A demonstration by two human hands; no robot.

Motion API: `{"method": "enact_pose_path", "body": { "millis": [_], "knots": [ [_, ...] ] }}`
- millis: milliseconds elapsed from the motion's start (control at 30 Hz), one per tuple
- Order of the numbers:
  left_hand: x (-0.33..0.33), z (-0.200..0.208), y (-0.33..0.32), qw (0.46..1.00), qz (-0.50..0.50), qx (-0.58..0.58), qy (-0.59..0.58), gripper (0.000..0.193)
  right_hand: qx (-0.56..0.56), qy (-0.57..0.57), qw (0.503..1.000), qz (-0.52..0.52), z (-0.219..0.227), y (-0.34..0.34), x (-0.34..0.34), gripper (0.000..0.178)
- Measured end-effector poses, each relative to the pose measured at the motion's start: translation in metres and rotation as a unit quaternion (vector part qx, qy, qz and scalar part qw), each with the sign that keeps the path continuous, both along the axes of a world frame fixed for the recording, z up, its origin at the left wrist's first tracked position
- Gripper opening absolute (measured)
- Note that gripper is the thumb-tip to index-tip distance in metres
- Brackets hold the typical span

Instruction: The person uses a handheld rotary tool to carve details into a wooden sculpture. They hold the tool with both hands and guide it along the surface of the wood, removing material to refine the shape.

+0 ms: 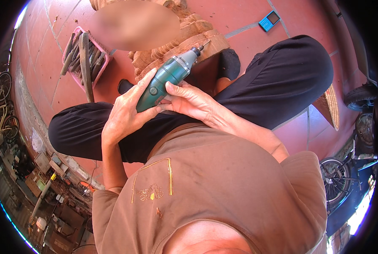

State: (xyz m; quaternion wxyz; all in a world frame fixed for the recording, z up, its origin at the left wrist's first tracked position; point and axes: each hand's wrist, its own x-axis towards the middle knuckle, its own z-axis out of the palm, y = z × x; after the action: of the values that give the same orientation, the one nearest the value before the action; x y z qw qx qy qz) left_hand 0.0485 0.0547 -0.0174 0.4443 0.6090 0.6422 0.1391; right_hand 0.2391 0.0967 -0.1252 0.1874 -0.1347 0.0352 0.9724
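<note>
Rotary tool [165, 79] being gripped by left hand [126, 106] and right hand [193, 102]; bit [205, 44] pointing toward carved wood [218, 43]; slipping grip possibly sending it gouging carving.

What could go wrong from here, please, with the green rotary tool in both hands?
The bit of the green rotary tool is exposed: if running, it might nick the bare left hand or right hand. In this view it overlaps the carved wood, so a slip could scratch that.
</note>
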Motion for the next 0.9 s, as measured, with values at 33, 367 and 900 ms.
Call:
{"method": "enact_pose_path", "body": {
  "millis": [33, 367, 900],
  "knots": [
    [-0.0002, -0.0003, -0.0002, 1.0, 0.0, -0.002, -0.001, 0.088, -0.001, -0.002, 1.0, 0.001, -0.0005, -0.0005, 0.0, 0.056],
    [0.0004, -0.0021, -0.0021, 0.999, -0.019, 0.037, 0.003, 0.087, -0.021, -0.002, 1.0, 0.003, 0.0009, -0.0032, 0.0031, 0.053],
    [-0.0003, -0.0015, -0.0043, 0.998, -0.044, 0.037, -0.006, 0.088, -0.013, 0.004, 1.0, 0.012, 0.0001, -0.0074, 0.0097, 0.056]
  ]
}}
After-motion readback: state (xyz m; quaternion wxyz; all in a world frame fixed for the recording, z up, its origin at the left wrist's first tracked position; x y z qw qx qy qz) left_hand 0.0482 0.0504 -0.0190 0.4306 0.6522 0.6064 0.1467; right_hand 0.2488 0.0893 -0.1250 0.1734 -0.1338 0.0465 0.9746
